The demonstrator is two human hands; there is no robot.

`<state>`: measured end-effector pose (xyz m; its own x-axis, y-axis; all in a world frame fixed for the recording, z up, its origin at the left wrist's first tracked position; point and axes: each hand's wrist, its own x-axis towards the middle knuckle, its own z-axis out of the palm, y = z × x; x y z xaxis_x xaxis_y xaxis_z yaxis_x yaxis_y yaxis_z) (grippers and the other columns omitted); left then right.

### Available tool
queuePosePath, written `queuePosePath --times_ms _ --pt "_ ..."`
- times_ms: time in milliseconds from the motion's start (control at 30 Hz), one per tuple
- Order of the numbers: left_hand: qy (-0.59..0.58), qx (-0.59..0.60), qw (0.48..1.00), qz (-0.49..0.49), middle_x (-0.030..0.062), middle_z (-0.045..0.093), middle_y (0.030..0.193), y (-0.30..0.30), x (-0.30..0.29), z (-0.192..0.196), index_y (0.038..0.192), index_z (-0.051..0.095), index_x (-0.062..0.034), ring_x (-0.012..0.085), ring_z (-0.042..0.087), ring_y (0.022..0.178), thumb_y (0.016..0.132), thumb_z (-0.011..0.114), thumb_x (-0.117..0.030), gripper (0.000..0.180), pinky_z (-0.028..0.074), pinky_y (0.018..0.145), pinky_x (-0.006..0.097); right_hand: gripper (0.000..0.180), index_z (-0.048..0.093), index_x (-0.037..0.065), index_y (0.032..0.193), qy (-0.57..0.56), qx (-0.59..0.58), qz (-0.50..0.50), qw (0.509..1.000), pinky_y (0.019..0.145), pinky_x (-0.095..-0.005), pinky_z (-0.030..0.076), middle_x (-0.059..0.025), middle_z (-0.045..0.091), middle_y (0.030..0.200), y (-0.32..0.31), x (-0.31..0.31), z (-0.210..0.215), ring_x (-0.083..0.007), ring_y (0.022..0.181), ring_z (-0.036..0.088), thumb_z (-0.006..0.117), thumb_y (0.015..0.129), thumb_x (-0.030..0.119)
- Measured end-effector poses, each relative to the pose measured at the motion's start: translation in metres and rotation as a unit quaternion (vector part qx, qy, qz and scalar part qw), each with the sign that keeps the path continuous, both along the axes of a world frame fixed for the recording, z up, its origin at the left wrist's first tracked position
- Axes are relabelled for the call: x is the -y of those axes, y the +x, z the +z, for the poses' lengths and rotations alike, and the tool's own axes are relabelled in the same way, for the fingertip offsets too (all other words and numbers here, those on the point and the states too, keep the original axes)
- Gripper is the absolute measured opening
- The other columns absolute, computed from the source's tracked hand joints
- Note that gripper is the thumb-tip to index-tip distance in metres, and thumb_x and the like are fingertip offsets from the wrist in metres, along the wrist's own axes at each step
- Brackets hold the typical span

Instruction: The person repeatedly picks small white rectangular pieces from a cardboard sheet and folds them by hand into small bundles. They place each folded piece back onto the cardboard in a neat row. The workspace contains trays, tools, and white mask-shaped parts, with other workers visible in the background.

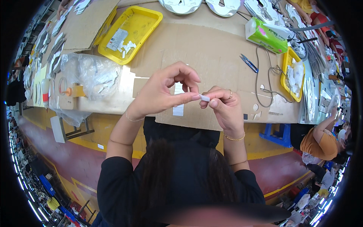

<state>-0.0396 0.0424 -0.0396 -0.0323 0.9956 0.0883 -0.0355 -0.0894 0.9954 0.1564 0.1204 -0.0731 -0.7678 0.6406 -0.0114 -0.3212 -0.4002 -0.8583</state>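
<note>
Over the cardboard-covered table (223, 56), my two hands meet around a small white strip-like piece (204, 98). My right hand (227, 108) pinches it between thumb and fingers. My left hand (162, 90) is closed at the thumb and a fingertip on the other end of the piece, its upper fingers curled above. Partly hidden behind my left hand, a sheet of white strips (178, 110) lies on the cardboard. Exactly what the piece is cannot be made out.
Far left, a yellow tray (145, 38) holds small white pieces. Blue thread snips (249, 63) and a grey cord (258, 56) lie right, near a green tissue pack (266, 36) and a yellow basket (301, 90). A plastic bag (92, 72) and an orange-tinted bottle (77, 91) stand left.
</note>
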Motion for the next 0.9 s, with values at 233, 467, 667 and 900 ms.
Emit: queuePosePath --times_ms 233,467,667,900 --pt "0.097 -0.158 0.982 0.024 0.007 0.065 0.083 0.008 0.013 0.024 0.1 0.056 -0.0042 0.0163 0.064 0.079 0.074 0.074 0.006 0.033 0.05 0.072 0.029 0.017 0.073 0.002 0.089 0.163 0.057 -0.018 0.985 0.066 -0.0234 0.044 -0.0048 0.067 0.08 0.005 0.004 0.019 -0.0118 0.073 0.059 0.077 0.073 0.002" --pt "0.156 -0.202 0.966 0.033 0.0069 0.065 0.08 0.013 0.017 0.029 0.1 0.058 -0.0062 0.0186 0.064 0.076 0.07 0.074 0.01 0.038 0.05 0.067 0.029 0.018 0.071 0.005 0.083 0.324 0.079 -0.067 0.94 0.068 -0.0276 0.044 -0.0044 0.07 0.078 0.004 0.007 0.032 -0.0146 0.07 0.059 0.081 0.068 0.003" --pt "0.179 -0.211 0.96 0.039 0.0066 0.066 0.082 0.016 0.02 0.031 0.102 0.058 -0.0072 0.0192 0.063 0.076 0.069 0.074 0.01 0.041 0.049 0.069 0.03 0.019 0.07 0.007 0.081 0.346 0.081 -0.076 0.932 0.074 -0.029 0.04 -0.0025 0.069 0.077 0.004 0.009 0.035 -0.014 0.067 0.059 0.082 0.067 0.004" --pt "0.195 -0.224 0.954 0.041 0.0067 0.068 0.083 0.015 0.023 0.03 0.107 0.055 -0.0092 0.0208 0.065 0.078 0.071 0.073 0.009 0.045 0.047 0.073 0.032 0.018 0.069 0.008 0.079 0.362 0.075 -0.075 0.926 0.074 -0.0289 0.039 -0.001 0.067 0.075 0.003 0.008 0.037 -0.0136 0.066 0.059 0.082 0.068 0.005"
